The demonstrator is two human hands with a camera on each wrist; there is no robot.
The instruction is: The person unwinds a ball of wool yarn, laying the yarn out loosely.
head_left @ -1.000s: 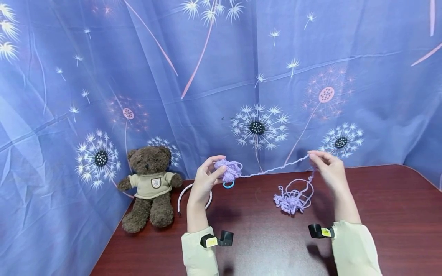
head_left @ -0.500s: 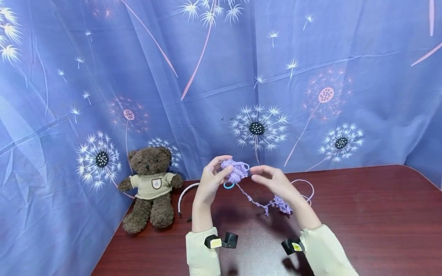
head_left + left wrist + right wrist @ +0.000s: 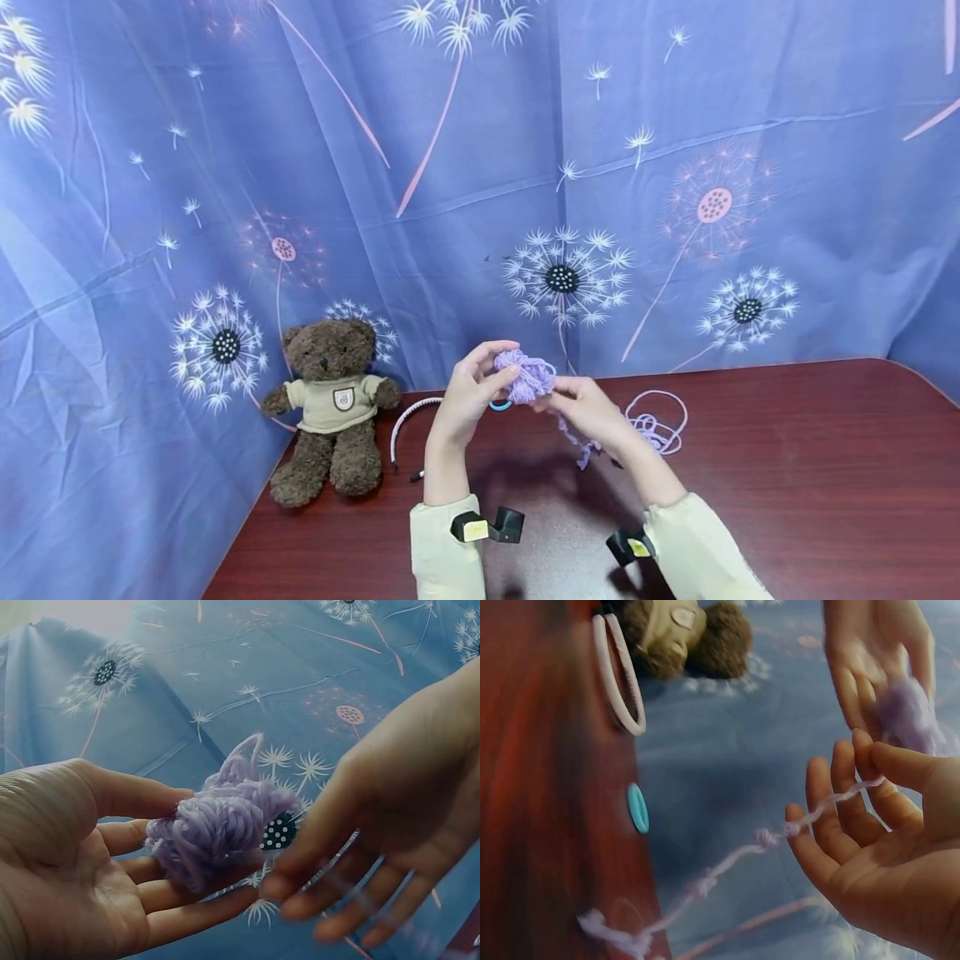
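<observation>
A small wound ball of lilac yarn [image 3: 531,377] is held up above the table in my left hand [image 3: 461,400]. In the left wrist view the thumb presses on top of the yarn ball [image 3: 214,825] and the fingers lie beneath it. My right hand [image 3: 592,414] is close against the ball's right side. In the right wrist view it pinches a knobbly yarn strand [image 3: 731,859] between thumb and index finger, the other fingers loosely curved. That strand runs down to the table. Loose yarn [image 3: 663,432] lies beyond the right wrist, partly hidden by the forearm.
On the left a brown teddy bear [image 3: 333,408] in a beige shirt sits against the blue dandelion curtain [image 3: 465,233]. A white headband [image 3: 401,423] and a light-blue ring [image 3: 637,808] lie on the dark red table [image 3: 787,467], both partly behind the left hand in the head view.
My right hand has come leftward from far right to the yarn ball, and the strand once taut between the hands now hangs slack. My left hand has shifted slightly right, still holding the ball.
</observation>
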